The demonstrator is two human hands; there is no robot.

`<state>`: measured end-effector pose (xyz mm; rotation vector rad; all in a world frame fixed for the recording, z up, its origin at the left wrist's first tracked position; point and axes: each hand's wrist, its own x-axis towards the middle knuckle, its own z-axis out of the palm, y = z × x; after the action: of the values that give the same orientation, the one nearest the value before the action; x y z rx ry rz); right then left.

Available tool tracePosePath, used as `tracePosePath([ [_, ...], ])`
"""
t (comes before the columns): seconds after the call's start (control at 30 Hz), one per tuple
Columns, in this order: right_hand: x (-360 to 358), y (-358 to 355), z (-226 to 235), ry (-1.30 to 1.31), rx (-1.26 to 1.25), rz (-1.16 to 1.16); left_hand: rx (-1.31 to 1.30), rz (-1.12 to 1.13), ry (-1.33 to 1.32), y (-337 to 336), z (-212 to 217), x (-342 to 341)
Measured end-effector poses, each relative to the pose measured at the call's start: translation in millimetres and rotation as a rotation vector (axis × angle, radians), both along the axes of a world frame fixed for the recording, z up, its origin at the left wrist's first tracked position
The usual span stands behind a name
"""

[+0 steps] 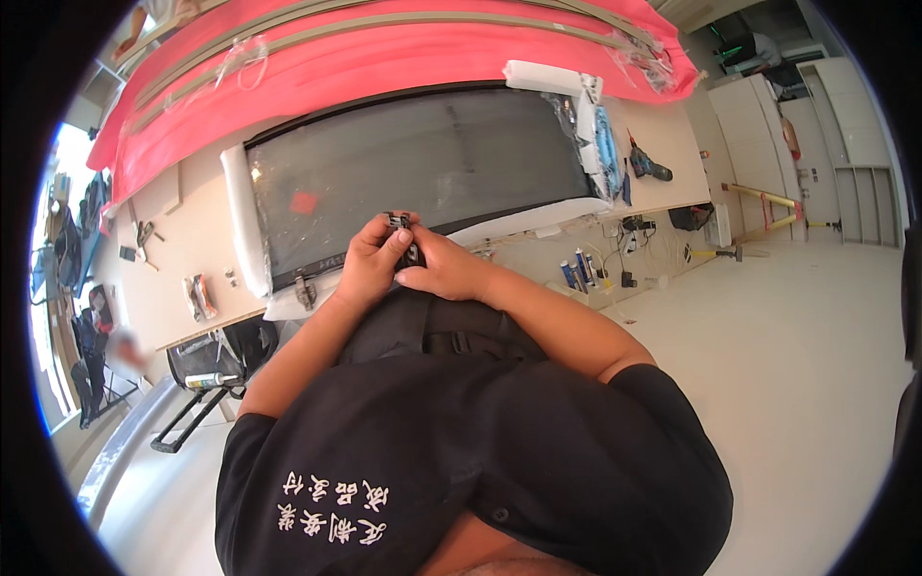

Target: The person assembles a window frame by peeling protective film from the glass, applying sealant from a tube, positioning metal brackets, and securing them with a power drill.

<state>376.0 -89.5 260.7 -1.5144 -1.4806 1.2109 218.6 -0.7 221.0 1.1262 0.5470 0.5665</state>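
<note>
In front of my waist, both hands meet near the close edge of a large dark glass panel (423, 154). My left hand (368, 259) is closed, its thumb and fingers pinching a small dark metal fitting (397, 221) with shiny parts, perhaps a hinge. Against it, my right hand (447, 269) curls round a black piece (413, 256); whether this belongs to the same fitting, I cannot tell. A metal hinge (304, 291) rests by the panel's near left corner. White foam strips (247, 226) and clear film wrap the panel's edges.
The panel lies on a pale workbench (182, 288). A cordless drill (650, 163) sits at its right, hand tools (144, 242) at its left. Beyond is pink sheeting (384, 65) with long strips. Sealant tubes (579, 269) stand below right; a wheeled bag (206, 365) stands lower left.
</note>
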Motion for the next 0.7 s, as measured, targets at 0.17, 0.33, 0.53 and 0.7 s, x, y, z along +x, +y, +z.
tracePosePath([
  [0.17,80.0,-18.5,4.9,0.021,-0.097,-0.146,-0.072,0.203,-0.003,-15.5,14.7,85.5],
  [0.33,173.7,-53.6,-1.1,-0.333,-0.076,0.085,0.380,0.017,0.153,-53.0,15.5,172.5],
  [0.53,260.9,-76.5,0.6,-0.404,0.026,0.203,0.059,0.032,0.219,-72.8,15.4,263.1],
  [0.7,298.4,-95.3,-0.3,-0.366,0.077,0.301,0.130,0.054,0.213,-98.0,11.8,290.3],
])
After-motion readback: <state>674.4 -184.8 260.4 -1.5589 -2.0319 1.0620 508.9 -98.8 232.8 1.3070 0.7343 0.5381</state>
